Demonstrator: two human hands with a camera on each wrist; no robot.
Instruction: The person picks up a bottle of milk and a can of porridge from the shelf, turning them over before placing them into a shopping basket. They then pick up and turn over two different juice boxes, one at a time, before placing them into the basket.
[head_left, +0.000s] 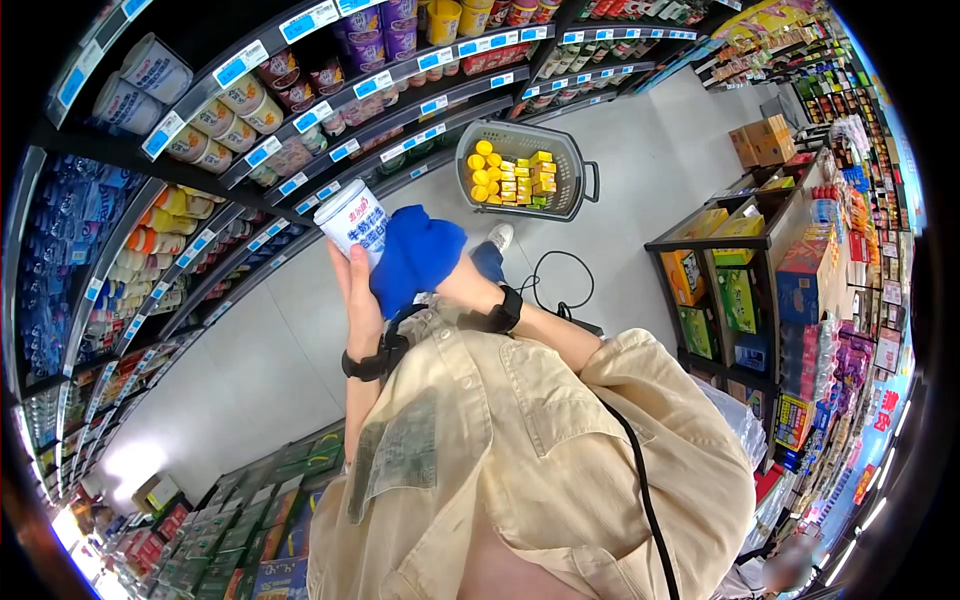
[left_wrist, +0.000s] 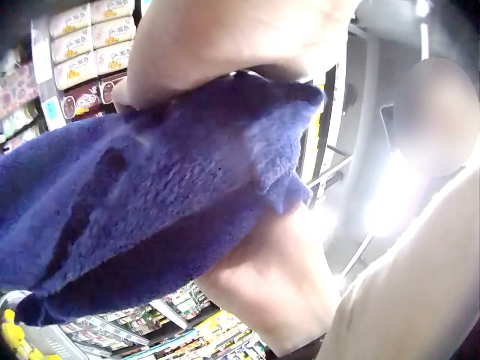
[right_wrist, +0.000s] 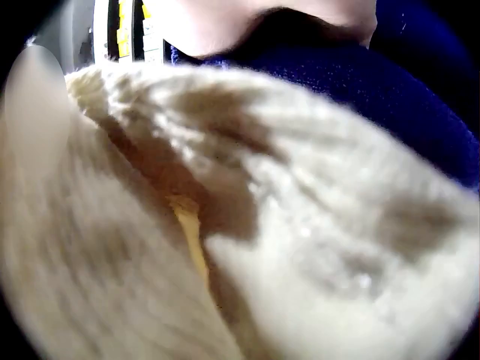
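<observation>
In the head view, my left hand (head_left: 362,298) grips a white can (head_left: 352,215) with red and blue print, tilted in front of the shelves. A bright blue cloth (head_left: 420,250) lies against the can's right side. My right hand (head_left: 463,284) holds this cloth, and the fabric hides most of its fingers. The left wrist view shows the cloth (left_wrist: 150,195) bunched between my left hand (left_wrist: 225,37) above and the right hand (left_wrist: 274,277) below; the can is hidden there. In the right wrist view, a pale sleeve fills most of the picture beside the blue cloth (right_wrist: 360,97).
A grey shopping basket (head_left: 580,160) on the floor holds yellow-topped items and small yellow boxes. Stocked shelves (head_left: 300,125) curve along the left and front. A black cable (head_left: 560,275) lies on the floor near my shoe (head_left: 501,236). A display rack (head_left: 715,245) stands at right.
</observation>
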